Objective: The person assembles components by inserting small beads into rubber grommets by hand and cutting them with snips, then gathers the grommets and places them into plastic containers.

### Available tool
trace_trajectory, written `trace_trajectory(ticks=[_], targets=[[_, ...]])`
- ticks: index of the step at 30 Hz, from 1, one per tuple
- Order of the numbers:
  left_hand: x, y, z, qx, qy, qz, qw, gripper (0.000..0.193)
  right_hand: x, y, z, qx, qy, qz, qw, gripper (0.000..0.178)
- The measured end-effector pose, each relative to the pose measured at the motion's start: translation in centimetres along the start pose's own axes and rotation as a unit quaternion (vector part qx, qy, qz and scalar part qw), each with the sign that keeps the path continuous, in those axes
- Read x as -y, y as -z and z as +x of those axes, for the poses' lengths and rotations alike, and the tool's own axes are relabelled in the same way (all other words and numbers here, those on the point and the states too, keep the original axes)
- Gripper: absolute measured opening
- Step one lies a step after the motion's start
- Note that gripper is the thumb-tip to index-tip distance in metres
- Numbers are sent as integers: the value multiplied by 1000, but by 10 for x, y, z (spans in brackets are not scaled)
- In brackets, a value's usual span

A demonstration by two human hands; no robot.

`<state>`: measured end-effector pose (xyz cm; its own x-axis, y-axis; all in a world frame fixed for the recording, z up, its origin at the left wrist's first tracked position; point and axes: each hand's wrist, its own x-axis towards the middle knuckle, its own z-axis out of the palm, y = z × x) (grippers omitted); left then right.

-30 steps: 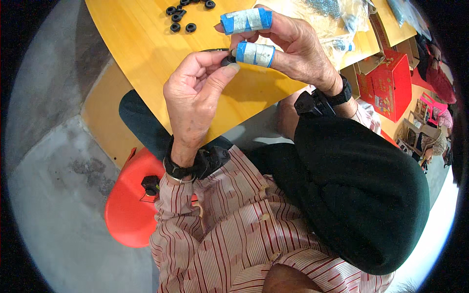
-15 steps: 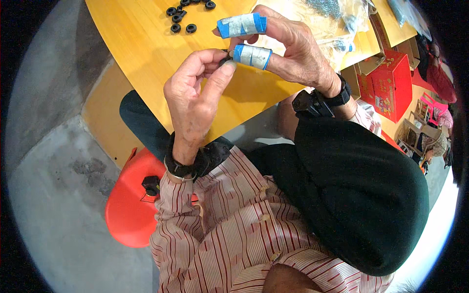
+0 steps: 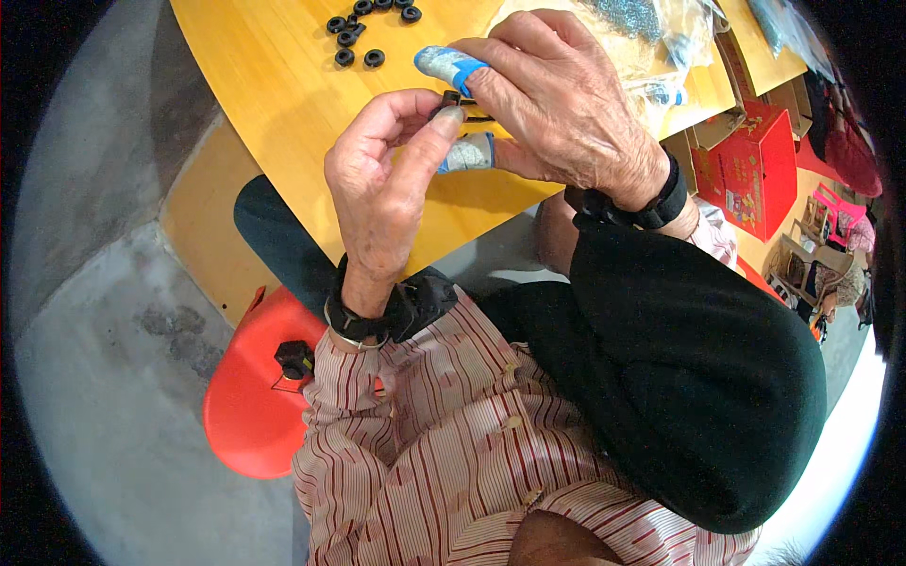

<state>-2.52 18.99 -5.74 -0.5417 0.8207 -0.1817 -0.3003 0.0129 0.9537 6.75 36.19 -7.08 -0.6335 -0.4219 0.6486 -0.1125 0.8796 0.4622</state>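
My left hand (image 3: 382, 174) pinches a small black ring-shaped part (image 3: 450, 98) between thumb and forefinger, over the wooden table. Right beside it, my right hand (image 3: 566, 108) is turned back-up with its fingers curled round the same spot. Blue and whitish tape wraps its forefinger and thumb; the forefinger tip reaches past the part's far side and the thumb lies behind my left thumb. Two thin dark prongs (image 3: 479, 119) run from the part toward my right palm, where their ends are hidden. Several similar black rings (image 3: 374, 58) lie loose at the far left of the table.
The yellow wooden table (image 3: 283, 123) has its curved edge at my left. Clear plastic bags (image 3: 651, 38) lie at the far right. A red box (image 3: 750, 170) stands beyond the table's right side, and a red stool (image 3: 250, 406) is at my left.
My right hand has rolled over so its back faces up, and its thumb has moved lower, behind my left thumb. My left hand keeps its pinch, and more of the black part shows.
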Motion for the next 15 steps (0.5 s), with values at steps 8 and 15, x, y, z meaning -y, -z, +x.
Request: trace_trajectory(ticks=[8,15], targets=[[-1,-6,1,0,-15,26,1000,16,1,-3,-4,-25,-1,-28,999,19],[1,-1,0,19,-16,41,999,15,7,23,14,34,-136,199,970,20]])
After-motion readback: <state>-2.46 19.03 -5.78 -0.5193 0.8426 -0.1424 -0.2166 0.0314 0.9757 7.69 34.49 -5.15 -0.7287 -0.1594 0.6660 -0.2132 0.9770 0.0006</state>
